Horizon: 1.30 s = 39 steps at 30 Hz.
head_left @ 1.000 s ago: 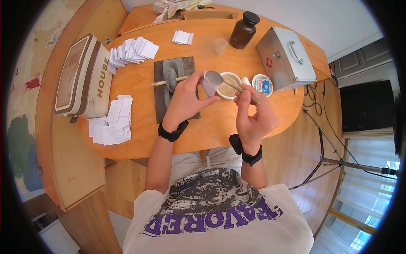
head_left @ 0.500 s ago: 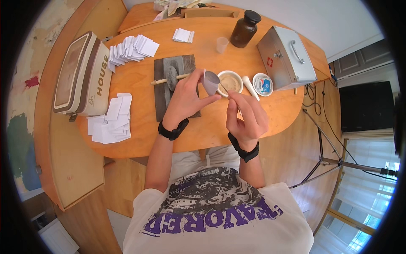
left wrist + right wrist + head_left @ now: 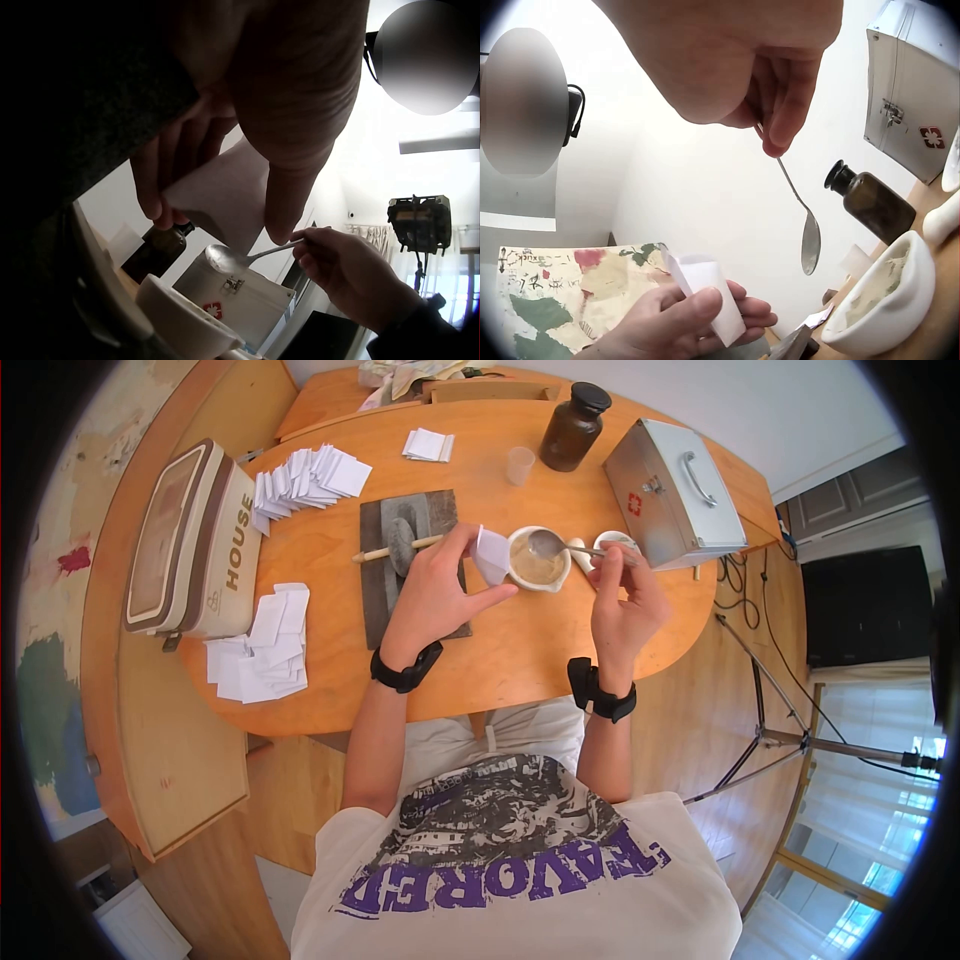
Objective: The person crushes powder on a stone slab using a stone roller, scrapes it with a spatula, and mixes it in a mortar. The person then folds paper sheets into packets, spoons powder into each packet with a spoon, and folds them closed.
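My left hand [image 3: 430, 600] holds a small white folded paper packet [image 3: 490, 556] between thumb and fingers, just left of the white mortar [image 3: 564, 574]. Pale tan powder [image 3: 535, 567] lies in the mortar. With the fingertips of my right hand [image 3: 630, 610] I pinch the handle of a metal spoon [image 3: 811, 244], whose bowl hangs over the mortar in the head view. In the right wrist view the spoon is above the mortar's rim, apart from the packet. A white pestle [image 3: 583, 557] lies to the mortar's right, partly behind my right hand.
A silver first-aid case [image 3: 672, 495], dark brown jar [image 3: 574, 430] and clear plastic cup [image 3: 519, 465] stand behind. At left are paper packets [image 3: 312, 482], more white papers [image 3: 262, 645] and a beige carrier box [image 3: 195, 540]. A grinding roller [image 3: 400, 545] rests on a dark slab [image 3: 380, 600].
The spoon has moved from the mouth of the paper packet rightward to over the mortar, my right hand going with it. My left hand stays nearly still with the packet.
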Each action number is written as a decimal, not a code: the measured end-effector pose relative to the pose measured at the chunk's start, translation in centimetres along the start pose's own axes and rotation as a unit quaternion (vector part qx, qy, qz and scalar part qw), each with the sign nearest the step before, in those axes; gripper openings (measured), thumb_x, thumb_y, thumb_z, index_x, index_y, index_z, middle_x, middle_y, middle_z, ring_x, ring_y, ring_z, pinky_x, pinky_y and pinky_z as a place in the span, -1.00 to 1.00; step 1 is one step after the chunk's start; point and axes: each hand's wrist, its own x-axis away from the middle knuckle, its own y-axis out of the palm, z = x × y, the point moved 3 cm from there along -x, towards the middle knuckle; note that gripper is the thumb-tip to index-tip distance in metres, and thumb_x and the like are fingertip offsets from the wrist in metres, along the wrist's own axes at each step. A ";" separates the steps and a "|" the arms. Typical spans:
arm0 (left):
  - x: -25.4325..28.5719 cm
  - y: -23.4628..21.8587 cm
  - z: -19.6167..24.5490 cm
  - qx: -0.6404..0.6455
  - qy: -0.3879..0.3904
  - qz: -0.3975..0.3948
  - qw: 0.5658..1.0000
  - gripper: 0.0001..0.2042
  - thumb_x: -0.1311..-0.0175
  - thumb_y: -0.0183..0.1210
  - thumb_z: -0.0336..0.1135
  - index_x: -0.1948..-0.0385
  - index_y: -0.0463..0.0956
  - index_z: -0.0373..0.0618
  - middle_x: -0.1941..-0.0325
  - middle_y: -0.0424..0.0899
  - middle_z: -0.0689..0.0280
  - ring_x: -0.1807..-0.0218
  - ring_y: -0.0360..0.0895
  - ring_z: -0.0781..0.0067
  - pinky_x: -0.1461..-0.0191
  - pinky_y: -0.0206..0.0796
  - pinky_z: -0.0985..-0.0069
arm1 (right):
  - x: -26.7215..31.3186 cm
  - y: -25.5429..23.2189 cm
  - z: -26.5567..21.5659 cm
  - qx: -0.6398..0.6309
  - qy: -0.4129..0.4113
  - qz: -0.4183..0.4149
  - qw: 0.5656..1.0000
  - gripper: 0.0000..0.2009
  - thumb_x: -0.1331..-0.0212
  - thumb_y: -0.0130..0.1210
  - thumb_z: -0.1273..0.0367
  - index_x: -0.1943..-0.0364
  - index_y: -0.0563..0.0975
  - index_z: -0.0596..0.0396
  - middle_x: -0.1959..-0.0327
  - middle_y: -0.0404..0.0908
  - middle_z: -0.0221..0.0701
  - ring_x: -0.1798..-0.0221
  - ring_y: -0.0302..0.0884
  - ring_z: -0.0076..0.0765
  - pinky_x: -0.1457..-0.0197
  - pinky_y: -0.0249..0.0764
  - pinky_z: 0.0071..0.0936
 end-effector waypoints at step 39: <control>0.1 0.1 -0.2 0.007 -0.008 -0.012 1.000 -0.39 -0.10 0.73 -0.22 -0.13 0.61 -0.25 0.11 0.81 0.11 0.08 0.76 0.14 -0.12 0.61 0.26 | 0.7 -0.4 -6.1 -0.144 0.030 0.019 0.989 -0.90 -0.57 0.32 0.51 0.06 0.79 0.30 0.27 0.88 -0.28 0.27 0.84 -0.44 0.19 0.73 -0.48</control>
